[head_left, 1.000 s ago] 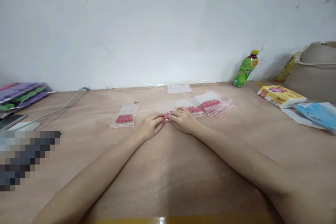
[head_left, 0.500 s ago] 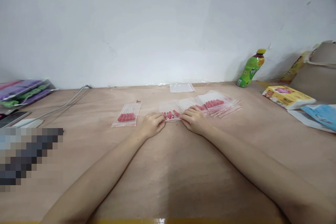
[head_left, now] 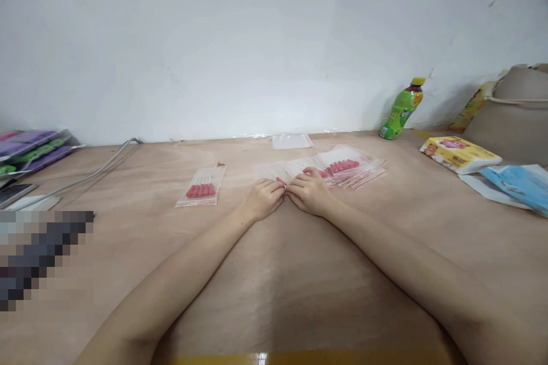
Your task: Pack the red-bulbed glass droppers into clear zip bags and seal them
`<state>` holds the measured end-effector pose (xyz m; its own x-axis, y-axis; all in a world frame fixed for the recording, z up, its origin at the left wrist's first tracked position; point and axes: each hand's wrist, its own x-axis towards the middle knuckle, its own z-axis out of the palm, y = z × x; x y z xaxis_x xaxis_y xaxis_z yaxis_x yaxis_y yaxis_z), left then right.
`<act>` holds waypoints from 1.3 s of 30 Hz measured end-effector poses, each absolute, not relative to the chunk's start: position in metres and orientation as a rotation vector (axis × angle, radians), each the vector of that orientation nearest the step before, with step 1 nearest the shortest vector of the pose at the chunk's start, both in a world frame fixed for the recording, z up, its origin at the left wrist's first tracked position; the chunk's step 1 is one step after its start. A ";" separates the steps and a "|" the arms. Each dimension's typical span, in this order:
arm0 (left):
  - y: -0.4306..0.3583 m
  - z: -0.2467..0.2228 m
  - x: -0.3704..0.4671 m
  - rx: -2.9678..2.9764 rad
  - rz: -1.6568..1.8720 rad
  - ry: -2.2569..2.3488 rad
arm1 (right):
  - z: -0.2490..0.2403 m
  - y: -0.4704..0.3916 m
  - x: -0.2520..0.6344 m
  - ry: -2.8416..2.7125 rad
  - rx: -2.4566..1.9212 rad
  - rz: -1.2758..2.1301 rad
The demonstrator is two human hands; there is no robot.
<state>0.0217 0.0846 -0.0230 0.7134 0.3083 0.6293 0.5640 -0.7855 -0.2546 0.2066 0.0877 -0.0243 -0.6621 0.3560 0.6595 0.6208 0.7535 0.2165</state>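
My left hand (head_left: pixel 266 198) is closed on the near edge of a clear zip bag (head_left: pixel 266 172) lying flat on the table. Against it, my right hand (head_left: pixel 309 191) is closed on the same edge, the fingertips of both nearly meeting. A bit of a red-ended item (head_left: pixel 281 181) shows between them; the rest of the bag's contents is hidden. To the left lies a filled bag (head_left: pixel 201 187) with several red-ended white sticks. Just beyond my right hand, more filled bags (head_left: pixel 345 166) overlap in a fanned pile.
A white bag stack (head_left: pixel 292 141) lies by the wall. At right are a green bottle (head_left: pixel 402 109), a yellow tissue pack (head_left: pixel 460 154) and a blue packet (head_left: pixel 518 182). Purple and green packages (head_left: pixel 38 151), a phone (head_left: pixel 17 195) and a grey cable (head_left: pixel 100 171) are at left.
My left hand has moved right along the bag's edge, closing the gap to my right hand. The red ends in that bag are now mostly covered. The view has shifted slightly.
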 end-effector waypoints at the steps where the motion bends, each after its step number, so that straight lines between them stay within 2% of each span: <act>1: 0.085 -0.022 0.022 -2.481 -0.786 -0.658 | -0.024 0.088 0.207 -2.349 -0.733 -0.570; 11: 0.084 -0.013 0.015 -2.468 -0.656 -0.621 | -0.022 0.087 0.209 -2.359 -0.731 -0.515; 27: 0.081 -0.016 0.007 -2.484 -0.802 -0.632 | -0.023 0.084 0.201 -2.283 -0.688 -0.494; 39: 0.081 -0.016 0.008 -2.528 -0.772 -0.656 | -0.021 0.087 0.198 -2.317 -0.699 -0.491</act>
